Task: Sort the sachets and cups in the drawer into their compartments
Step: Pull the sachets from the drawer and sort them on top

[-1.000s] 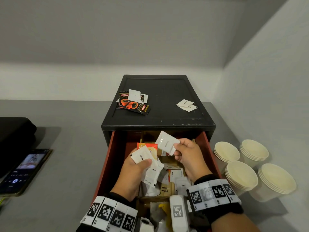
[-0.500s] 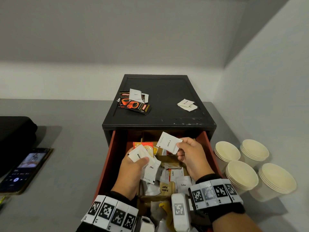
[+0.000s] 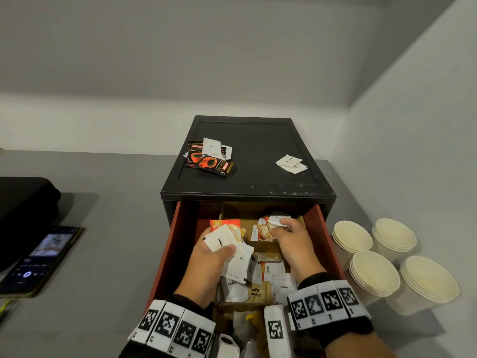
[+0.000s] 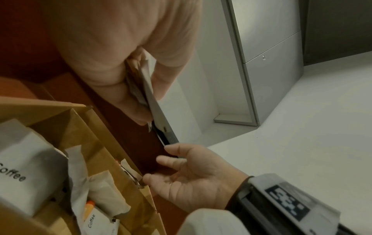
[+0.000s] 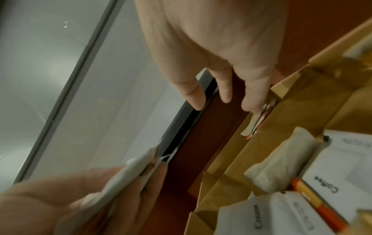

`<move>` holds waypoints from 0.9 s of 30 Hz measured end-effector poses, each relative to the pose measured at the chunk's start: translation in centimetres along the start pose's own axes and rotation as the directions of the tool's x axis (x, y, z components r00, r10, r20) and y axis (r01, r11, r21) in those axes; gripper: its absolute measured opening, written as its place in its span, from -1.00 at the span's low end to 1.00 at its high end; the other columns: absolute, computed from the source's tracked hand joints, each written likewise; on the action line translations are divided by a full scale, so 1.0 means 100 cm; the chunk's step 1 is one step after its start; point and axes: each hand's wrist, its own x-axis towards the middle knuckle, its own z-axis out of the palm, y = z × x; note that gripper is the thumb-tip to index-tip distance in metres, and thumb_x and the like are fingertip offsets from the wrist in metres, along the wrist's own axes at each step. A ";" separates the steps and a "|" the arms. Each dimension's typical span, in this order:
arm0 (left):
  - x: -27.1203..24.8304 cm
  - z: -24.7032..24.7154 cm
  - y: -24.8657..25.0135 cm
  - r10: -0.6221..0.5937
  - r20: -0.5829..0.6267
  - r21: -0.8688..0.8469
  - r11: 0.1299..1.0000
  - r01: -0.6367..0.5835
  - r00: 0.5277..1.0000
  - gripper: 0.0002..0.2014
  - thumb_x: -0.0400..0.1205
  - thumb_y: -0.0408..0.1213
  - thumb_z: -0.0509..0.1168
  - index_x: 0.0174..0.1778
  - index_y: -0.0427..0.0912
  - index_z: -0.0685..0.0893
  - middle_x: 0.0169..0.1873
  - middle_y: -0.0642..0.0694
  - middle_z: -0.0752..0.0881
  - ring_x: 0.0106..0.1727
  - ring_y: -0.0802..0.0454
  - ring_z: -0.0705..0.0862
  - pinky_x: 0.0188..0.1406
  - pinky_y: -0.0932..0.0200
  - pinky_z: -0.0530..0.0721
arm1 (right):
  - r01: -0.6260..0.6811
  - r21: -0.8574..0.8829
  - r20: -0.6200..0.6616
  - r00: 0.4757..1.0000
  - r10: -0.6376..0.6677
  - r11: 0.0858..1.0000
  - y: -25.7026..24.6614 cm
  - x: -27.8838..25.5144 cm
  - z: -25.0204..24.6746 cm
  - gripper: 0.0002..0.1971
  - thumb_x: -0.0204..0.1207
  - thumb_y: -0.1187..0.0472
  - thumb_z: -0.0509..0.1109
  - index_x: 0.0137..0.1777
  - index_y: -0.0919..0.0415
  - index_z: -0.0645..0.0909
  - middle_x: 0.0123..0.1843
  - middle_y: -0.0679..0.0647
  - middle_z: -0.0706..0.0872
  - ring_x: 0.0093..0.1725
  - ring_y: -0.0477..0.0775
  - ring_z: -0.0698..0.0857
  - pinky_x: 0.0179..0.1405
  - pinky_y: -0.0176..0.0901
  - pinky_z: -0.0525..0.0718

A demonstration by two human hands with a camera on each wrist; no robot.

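The red drawer [image 3: 178, 228] stands pulled out, its cardboard dividers [image 3: 265, 246] full of mixed sachets. My left hand [image 3: 219, 248] hovers over the drawer's left middle and grips a small stack of white sachets [image 3: 219, 239], thumb on top; the left wrist view shows that stack [image 4: 149, 92] edge-on. My right hand [image 3: 282, 226] is low in the back right compartment, pinching a white sachet [image 3: 275, 219] that lies on a red and beige packet. In the right wrist view that sachet [image 5: 255, 122] sits against the cardboard wall, the other fingers hanging loose. White coffee sachets [image 3: 284, 285] lie nearer me.
The black cabinet top [image 3: 258, 182] carries black and orange coffee packets [image 3: 206, 158] and a few white sachets [image 3: 290, 162]. Stacks of paper cups [image 3: 374, 275] stand on the grey counter to the right. To the left lie a phone [image 3: 38, 259] and a black bag [image 3: 23, 202].
My right hand has carried its white sachet from above the drawer's middle down into the back right compartment. My left hand keeps its stack and has barely moved.
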 end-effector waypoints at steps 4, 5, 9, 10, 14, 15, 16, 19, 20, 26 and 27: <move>-0.003 0.002 0.000 -0.018 0.136 0.028 1.000 0.014 0.991 -0.61 0.55 -0.68 0.22 0.16 -0.15 0.59 -0.02 -0.27 0.73 -0.02 -0.16 0.74 -0.10 0.04 0.70 | 0.166 -0.049 0.291 0.946 -0.145 0.985 -0.013 -0.026 0.008 -0.82 0.58 0.16 0.35 0.15 0.00 0.61 0.12 0.01 0.70 0.14 0.03 0.67 0.16 -0.06 0.66; -0.004 0.003 -0.001 -0.032 0.164 0.045 0.999 0.025 0.986 -0.60 0.54 -0.69 0.22 0.19 -0.18 0.59 -0.04 -0.27 0.74 -0.05 -0.13 0.74 -0.11 0.06 0.71 | 0.212 -0.059 0.329 0.927 -0.182 0.975 -0.014 -0.029 0.010 -0.88 0.57 0.18 0.37 0.07 0.00 0.63 0.04 0.03 0.73 0.07 0.03 0.70 0.10 -0.06 0.68; -0.002 0.003 -0.003 -0.072 0.198 0.043 0.997 0.065 0.978 -0.47 0.53 -0.72 0.22 0.37 -0.17 0.50 0.01 -0.29 0.73 -0.01 -0.14 0.72 -0.08 0.05 0.71 | 0.210 -0.047 0.199 0.960 -0.197 0.977 -0.013 -0.021 0.006 -0.88 0.60 0.32 0.28 -0.01 0.14 0.62 -0.24 0.01 0.65 -0.30 -0.09 0.60 -0.32 -0.27 0.58; -0.002 0.003 -0.003 -0.068 0.178 0.027 0.998 0.064 0.982 -0.46 0.53 -0.73 0.21 0.33 -0.13 0.52 0.02 -0.28 0.72 -0.01 -0.13 0.71 -0.08 0.05 0.70 | 0.157 0.014 0.143 0.977 -0.157 0.988 -0.011 -0.015 0.002 -0.86 0.62 0.35 0.24 0.05 0.17 0.61 -0.28 0.03 0.62 -0.36 -0.10 0.57 -0.39 -0.30 0.54; 0.000 0.001 -0.001 -0.046 0.116 0.007 0.999 0.045 0.992 -0.50 0.53 -0.72 0.21 0.26 -0.10 0.58 0.05 -0.26 0.69 0.03 -0.15 0.67 -0.09 0.03 0.68 | -0.038 0.384 -0.057 0.996 0.065 0.923 -0.002 0.007 -0.008 -0.74 0.58 0.46 0.25 0.20 0.19 0.51 -0.11 0.14 0.63 -0.13 0.05 0.67 -0.07 -0.13 0.70; 0.000 0.001 -0.001 -0.039 0.116 0.002 0.999 0.039 0.993 -0.50 0.53 -0.71 0.21 0.25 -0.08 0.59 0.08 -0.27 0.68 0.05 -0.16 0.67 -0.10 0.04 0.68 | -0.045 0.401 -0.084 0.993 0.086 0.915 0.002 0.010 -0.008 -0.67 0.56 0.45 0.28 0.27 0.17 0.48 -0.01 0.17 0.65 0.02 0.11 0.68 0.14 -0.01 0.67; 0.000 0.001 -0.001 -0.034 0.113 -0.009 0.999 0.035 0.993 -0.50 0.53 -0.72 0.21 0.21 -0.06 0.59 0.10 -0.27 0.67 0.06 -0.16 0.67 -0.11 0.04 0.68 | -0.050 0.382 -0.103 0.990 0.096 0.923 0.005 0.013 -0.006 -0.58 0.53 0.40 0.31 0.37 0.15 0.44 0.11 0.20 0.67 0.13 0.16 0.67 0.27 0.10 0.62; 0.000 0.002 0.001 -0.019 0.106 -0.044 0.999 0.024 0.994 -0.47 0.53 -0.74 0.19 0.10 0.05 0.57 0.07 -0.19 0.67 0.05 -0.11 0.68 -0.15 0.07 0.71 | -0.059 0.306 -0.072 0.994 0.085 0.950 0.008 0.013 -0.002 -0.48 0.48 0.26 0.35 0.46 0.06 0.41 0.31 0.18 0.62 0.26 0.21 0.64 0.33 0.21 0.59; 0.000 0.002 0.002 -0.016 0.109 -0.051 0.998 0.022 0.994 -0.45 0.53 -0.76 0.18 0.11 0.07 0.55 0.09 -0.17 0.67 0.08 -0.11 0.68 -0.13 0.06 0.72 | -0.050 0.265 -0.033 0.998 0.061 0.963 0.005 0.008 -0.001 -0.51 0.52 0.27 0.34 0.46 0.08 0.43 0.31 0.15 0.61 0.28 0.19 0.62 0.33 0.18 0.59; 0.001 0.002 -0.003 -0.003 0.135 -0.060 0.998 0.011 0.991 -0.37 0.49 -0.82 0.12 0.31 -0.05 0.49 0.14 -0.23 0.63 -0.01 -0.08 0.67 -0.22 0.10 0.72 | 0.198 -0.004 0.437 0.882 -0.177 0.980 -0.007 -0.024 0.010 -0.78 0.50 0.20 0.45 0.13 0.05 0.60 -0.04 0.01 0.71 -0.24 -0.17 0.63 -0.34 -0.35 0.56; 0.001 0.001 -0.002 -0.004 0.147 -0.064 0.998 0.014 0.989 -0.37 0.49 -0.83 0.11 0.30 -0.05 0.50 0.11 -0.22 0.64 -0.05 -0.06 0.67 -0.26 0.13 0.71 | 0.226 -0.002 0.439 0.876 -0.202 0.974 -0.005 -0.023 0.011 -0.76 0.47 0.23 0.48 0.10 0.05 0.59 -0.09 0.02 0.69 -0.27 -0.16 0.62 -0.38 -0.38 0.55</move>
